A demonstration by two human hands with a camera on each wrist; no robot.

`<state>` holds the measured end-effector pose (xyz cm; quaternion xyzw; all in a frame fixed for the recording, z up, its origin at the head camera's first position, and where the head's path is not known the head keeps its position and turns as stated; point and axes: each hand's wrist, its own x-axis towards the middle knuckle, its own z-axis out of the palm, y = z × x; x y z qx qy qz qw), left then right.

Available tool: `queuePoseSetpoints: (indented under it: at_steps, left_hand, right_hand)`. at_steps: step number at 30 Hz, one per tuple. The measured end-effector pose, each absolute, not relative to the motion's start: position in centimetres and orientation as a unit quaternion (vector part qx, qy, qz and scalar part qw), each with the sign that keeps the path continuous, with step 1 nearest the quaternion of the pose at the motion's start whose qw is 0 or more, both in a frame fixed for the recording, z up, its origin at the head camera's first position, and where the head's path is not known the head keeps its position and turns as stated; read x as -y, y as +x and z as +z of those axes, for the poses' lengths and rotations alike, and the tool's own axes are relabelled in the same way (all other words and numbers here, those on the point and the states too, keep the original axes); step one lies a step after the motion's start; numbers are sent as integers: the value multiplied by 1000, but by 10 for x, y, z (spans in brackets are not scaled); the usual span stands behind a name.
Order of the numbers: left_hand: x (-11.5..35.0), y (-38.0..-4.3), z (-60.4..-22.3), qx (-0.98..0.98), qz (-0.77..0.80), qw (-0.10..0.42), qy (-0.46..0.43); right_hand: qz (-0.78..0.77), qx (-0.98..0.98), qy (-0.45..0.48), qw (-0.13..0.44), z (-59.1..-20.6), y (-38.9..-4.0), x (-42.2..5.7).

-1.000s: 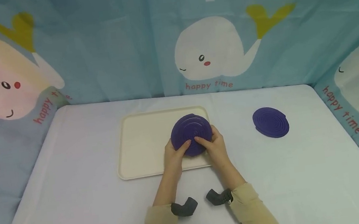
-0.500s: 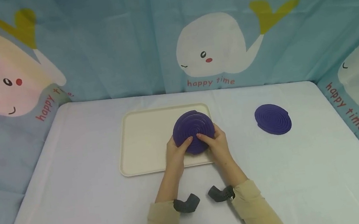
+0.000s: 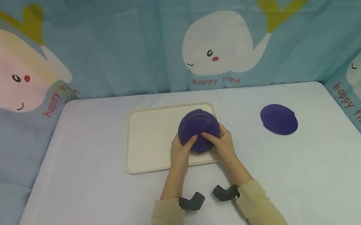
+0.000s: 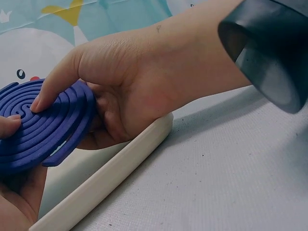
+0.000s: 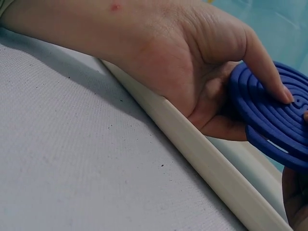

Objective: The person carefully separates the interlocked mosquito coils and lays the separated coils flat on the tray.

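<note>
A purple round spiral trivet [image 3: 198, 129] is held over the right part of a cream tray [image 3: 148, 141]. My left hand [image 3: 179, 151] grips its left side, thumb on top and fingers underneath. On the other side my right hand [image 3: 224, 145] holds it the same way, and the two thumb tips lie close together near the centre. The right wrist view shows the left hand [image 5: 192, 62] along the rim of the tray; the fingers beneath the trivet are partly hidden. In the left wrist view the right hand [image 4: 115, 82] pinches the coiled disc [image 4: 57, 115].
A second purple spiral trivet [image 3: 279, 119] lies flat on the white table [image 3: 310, 179], right of the tray. Dark wrist cameras [image 3: 192, 202] sit at both cuffs. A blue curtain [image 3: 119, 52] printed with whales stands behind the table.
The whole head view has shifted slightly to the right. Both hands keep the same grip on the trivet over the tray, and the second trivet has stayed in place.
</note>
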<state>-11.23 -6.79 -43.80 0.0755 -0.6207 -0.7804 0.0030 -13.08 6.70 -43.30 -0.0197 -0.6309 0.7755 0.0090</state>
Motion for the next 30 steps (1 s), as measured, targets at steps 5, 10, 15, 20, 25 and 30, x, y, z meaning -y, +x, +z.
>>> queuePoseSetpoints:
  at_steps: [5, 10, 15, 20, 25, 30]
  left_hand:
    - [67, -116, -436, 621, -781, 7, 63]
    - [70, -116, -435, 617, -784, 8, 63]
    - [68, -109, -439, 614, -787, -7, 60]
    - [64, -107, -439, 615, -787, -9, 57]
    - [65, -108, -438, 613, -788, -12, 58]
    - [67, -111, -435, 603, -796, -2, 56]
  right_hand:
    - [766, 643, -13, 13, -429, -133, -68]
    - [768, 641, -10, 1, -429, -132, -65]
    - [795, 606, -30, -7, -433, -127, -68]
    - [798, 602, -32, 1, -433, -123, -71]
    - [796, 605, -23, 4, -432, -124, -71]
    - [793, 609, -6, 10, -432, -129, -68]
